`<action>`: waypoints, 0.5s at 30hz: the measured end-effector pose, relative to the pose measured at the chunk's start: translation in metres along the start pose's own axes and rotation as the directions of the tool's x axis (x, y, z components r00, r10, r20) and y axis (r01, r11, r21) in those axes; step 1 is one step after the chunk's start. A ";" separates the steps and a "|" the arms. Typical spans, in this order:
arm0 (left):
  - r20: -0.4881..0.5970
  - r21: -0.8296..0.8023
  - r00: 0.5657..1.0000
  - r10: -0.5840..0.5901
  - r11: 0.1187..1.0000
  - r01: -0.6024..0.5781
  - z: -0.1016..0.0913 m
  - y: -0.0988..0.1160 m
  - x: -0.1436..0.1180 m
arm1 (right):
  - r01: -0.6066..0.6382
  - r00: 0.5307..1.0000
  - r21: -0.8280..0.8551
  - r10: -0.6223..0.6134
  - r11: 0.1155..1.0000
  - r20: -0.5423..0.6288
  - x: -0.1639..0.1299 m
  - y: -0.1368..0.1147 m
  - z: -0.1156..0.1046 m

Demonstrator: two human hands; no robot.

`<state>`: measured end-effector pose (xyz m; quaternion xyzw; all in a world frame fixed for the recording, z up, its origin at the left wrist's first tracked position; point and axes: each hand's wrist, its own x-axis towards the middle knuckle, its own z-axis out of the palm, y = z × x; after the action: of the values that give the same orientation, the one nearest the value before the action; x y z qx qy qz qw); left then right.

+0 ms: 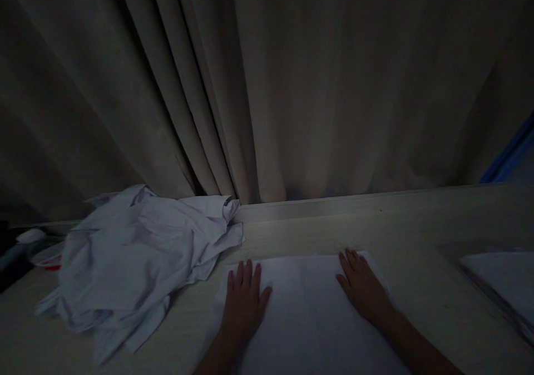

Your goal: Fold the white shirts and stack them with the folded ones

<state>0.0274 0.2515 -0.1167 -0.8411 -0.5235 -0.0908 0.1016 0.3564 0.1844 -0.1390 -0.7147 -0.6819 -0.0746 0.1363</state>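
A flat white cloth (306, 308) lies spread on the pale table (417, 236) right in front of me. My left hand (243, 300) rests palm down on its far left part, fingers together and pointing away. My right hand (362, 283) lies palm down on its far right part, near the corner. Neither hand grips anything. The scene is dim.
A crumpled white garment (133, 258) is heaped on the table to the left. A folded white stack (504, 280) sits at the right edge. Beige curtains (267, 85) hang behind the table. Small dim items, one with red (48, 261), lie at the far left.
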 end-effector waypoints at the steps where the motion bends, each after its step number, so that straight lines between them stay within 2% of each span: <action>1: -0.026 -0.005 0.999 0.042 0.999 -0.042 -0.001 0.008 -0.004 | 0.033 0.999 0.017 -0.033 0.999 -0.006 -0.002 -0.011 -0.002; 4: -0.043 -0.045 0.987 0.157 0.986 -0.159 0.000 0.032 -0.015 | 0.164 0.986 0.094 -0.167 0.982 0.024 -0.007 -0.047 -0.004; 7: -0.040 -0.063 0.994 0.104 0.992 -0.106 0.008 0.047 -0.021 | 0.202 0.973 0.160 -0.217 0.966 0.080 -0.010 -0.072 -0.002; 10: -0.050 -0.077 0.998 0.034 0.996 -0.037 0.017 0.049 -0.022 | 0.194 0.971 0.201 -0.217 0.960 0.103 -0.011 -0.078 0.001; 15: -0.062 -0.098 0.997 0.035 0.994 -0.041 0.021 0.047 -0.025 | 0.168 0.972 0.216 -0.198 0.962 0.125 -0.012 -0.075 -0.003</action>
<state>0.0597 0.2150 -0.1468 -0.8518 -0.4989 -0.1399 0.0771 0.2814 0.1750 -0.1330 -0.6342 -0.7574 0.0357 0.1514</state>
